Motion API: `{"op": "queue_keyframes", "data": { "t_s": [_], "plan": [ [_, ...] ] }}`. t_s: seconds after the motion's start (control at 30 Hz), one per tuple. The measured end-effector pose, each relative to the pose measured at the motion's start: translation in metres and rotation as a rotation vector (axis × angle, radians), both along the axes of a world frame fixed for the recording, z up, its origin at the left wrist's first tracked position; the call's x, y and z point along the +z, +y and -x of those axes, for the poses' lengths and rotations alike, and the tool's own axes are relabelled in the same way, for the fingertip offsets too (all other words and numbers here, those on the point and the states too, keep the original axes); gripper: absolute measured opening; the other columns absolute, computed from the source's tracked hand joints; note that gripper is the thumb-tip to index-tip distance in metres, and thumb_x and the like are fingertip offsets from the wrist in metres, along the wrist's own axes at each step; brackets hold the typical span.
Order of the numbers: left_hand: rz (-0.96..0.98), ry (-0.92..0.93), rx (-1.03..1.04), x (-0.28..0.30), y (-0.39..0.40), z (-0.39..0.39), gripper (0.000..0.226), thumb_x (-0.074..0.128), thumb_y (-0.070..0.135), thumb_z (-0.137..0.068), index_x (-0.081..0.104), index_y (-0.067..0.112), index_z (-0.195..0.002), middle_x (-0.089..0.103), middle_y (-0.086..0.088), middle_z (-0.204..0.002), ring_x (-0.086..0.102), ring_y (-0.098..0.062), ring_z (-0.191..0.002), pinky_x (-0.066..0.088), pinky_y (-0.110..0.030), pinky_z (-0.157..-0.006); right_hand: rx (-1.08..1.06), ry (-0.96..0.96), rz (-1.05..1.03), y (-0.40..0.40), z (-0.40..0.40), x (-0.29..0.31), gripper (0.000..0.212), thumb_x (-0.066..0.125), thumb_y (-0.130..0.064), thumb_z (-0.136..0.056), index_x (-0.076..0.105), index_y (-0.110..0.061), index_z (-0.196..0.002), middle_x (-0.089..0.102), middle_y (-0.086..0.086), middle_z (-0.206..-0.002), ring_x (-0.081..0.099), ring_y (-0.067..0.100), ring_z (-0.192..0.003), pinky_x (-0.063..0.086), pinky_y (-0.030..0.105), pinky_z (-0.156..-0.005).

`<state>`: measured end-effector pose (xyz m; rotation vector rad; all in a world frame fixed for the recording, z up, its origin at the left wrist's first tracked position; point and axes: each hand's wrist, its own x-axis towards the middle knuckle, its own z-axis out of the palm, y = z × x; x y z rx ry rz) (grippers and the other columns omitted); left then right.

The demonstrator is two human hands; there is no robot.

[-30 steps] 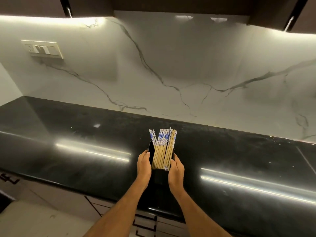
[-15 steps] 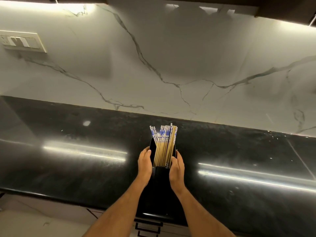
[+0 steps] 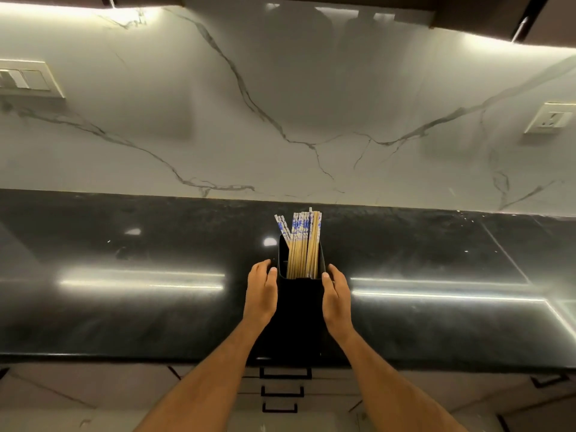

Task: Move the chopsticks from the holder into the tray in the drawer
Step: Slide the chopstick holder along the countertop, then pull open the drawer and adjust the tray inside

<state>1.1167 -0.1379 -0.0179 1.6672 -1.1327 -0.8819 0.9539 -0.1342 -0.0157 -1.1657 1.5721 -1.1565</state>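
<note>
A tall black holder [image 3: 300, 310] stands on the black countertop [image 3: 124, 322] near its front edge. It holds several bamboo chopsticks [image 3: 304, 244] with blue-and-white patterned tops, upright and leaning slightly. My left hand [image 3: 261, 294] presses on the holder's left side and my right hand [image 3: 337, 296] on its right side, thumbs near the rim. Below the counter edge, three stacked drawer fronts with black handles [image 3: 284, 374] are closed. No tray is in view.
A white marble backsplash [image 3: 280, 120] rises behind the counter. It carries a switch plate [image 3: 25, 79] at the left and a socket [image 3: 550, 118] at the right. Dark wall cabinets [image 3: 498, 14] hang overhead. Further drawer handles [image 3: 548, 380] show at the lower right.
Both hands have stayed on the holder's sides. The holder now sits closer to the counter's front edge. The view has turned, bringing the right socket and the drawer handles into sight.
</note>
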Motion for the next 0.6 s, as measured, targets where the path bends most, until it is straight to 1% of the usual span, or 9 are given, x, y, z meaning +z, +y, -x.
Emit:
{"op": "queue_keyframes", "data": {
  "t_s": [0.1,0.2,0.27,0.33,0.4,0.5,0.6],
  "plan": [
    [0.007,-0.198,-0.067,-0.003,0.033,-0.007,0.047,0.037,0.030,-0.107,0.044,0.012,-0.150,0.044,-0.004,-0.153,0.040,-0.016,-0.141,0.033,-0.037,-0.119,0.030,0.128,0.030,0.033,0.005,-0.003,0.047,0.042,-0.031,-0.108,0.040,-0.018,-0.153,0.042,0.002,-0.156,0.039,0.016,-0.144,0.032,0.036,-0.118],
    [0.106,-0.440,-0.114,-0.009,0.067,-0.009,0.045,0.036,0.029,-0.107,0.048,0.009,-0.145,0.050,-0.007,-0.147,0.045,-0.016,-0.137,0.034,-0.029,-0.117,0.077,0.284,0.053,0.066,0.008,-0.008,0.046,0.040,-0.031,-0.109,0.039,-0.018,-0.153,0.041,0.002,-0.156,0.037,0.013,-0.144,0.029,0.026,-0.114],
    [0.174,-0.602,-0.162,-0.014,0.088,-0.010,0.049,0.030,0.033,-0.105,0.051,0.007,-0.141,0.056,-0.008,-0.140,0.050,-0.017,-0.132,0.039,-0.033,-0.117,0.105,0.350,0.061,0.086,0.009,-0.012,0.046,0.041,-0.029,-0.109,0.040,-0.017,-0.153,0.041,0.002,-0.156,0.037,0.012,-0.143,0.027,0.022,-0.112],
    [0.228,-0.755,-0.206,-0.021,0.108,-0.011,0.055,0.022,0.037,-0.104,0.055,0.008,-0.138,0.061,-0.008,-0.134,0.055,-0.018,-0.127,0.044,-0.036,-0.113,0.126,0.399,0.065,0.106,0.009,-0.017,0.045,0.042,-0.027,-0.108,0.041,-0.015,-0.152,0.042,0.003,-0.155,0.038,0.013,-0.143,0.027,0.021,-0.111],
    [0.248,-0.822,-0.233,-0.029,0.127,-0.012,0.057,0.020,0.038,-0.104,0.055,0.009,-0.137,0.063,-0.006,-0.130,0.057,-0.017,-0.123,0.045,-0.035,-0.112,0.150,0.451,0.063,0.125,0.012,-0.025,0.044,0.042,-0.024,-0.108,0.042,-0.014,-0.151,0.043,0.004,-0.154,0.038,0.013,-0.142,0.027,0.020,-0.111],
    [0.253,-0.853,-0.265,-0.042,0.154,-0.010,0.052,0.024,0.036,-0.105,0.055,0.010,-0.137,0.062,-0.004,-0.128,0.056,-0.016,-0.122,0.044,-0.035,-0.113,0.209,0.537,0.050,0.150,0.018,-0.041,0.043,0.042,-0.022,-0.108,0.042,-0.010,-0.150,0.044,0.006,-0.151,0.040,0.014,-0.141,0.028,0.019,-0.112],
    [0.249,-0.872,-0.292,-0.059,0.178,-0.008,0.047,0.030,0.034,-0.105,0.057,0.010,-0.134,0.062,-0.004,-0.125,0.057,-0.017,-0.120,0.045,-0.035,-0.111,0.282,0.618,0.046,0.168,0.024,-0.058,0.042,0.042,-0.021,-0.108,0.045,-0.009,-0.148,0.047,0.006,-0.147,0.043,0.015,-0.138,0.031,0.023,-0.117]
  ]
}}
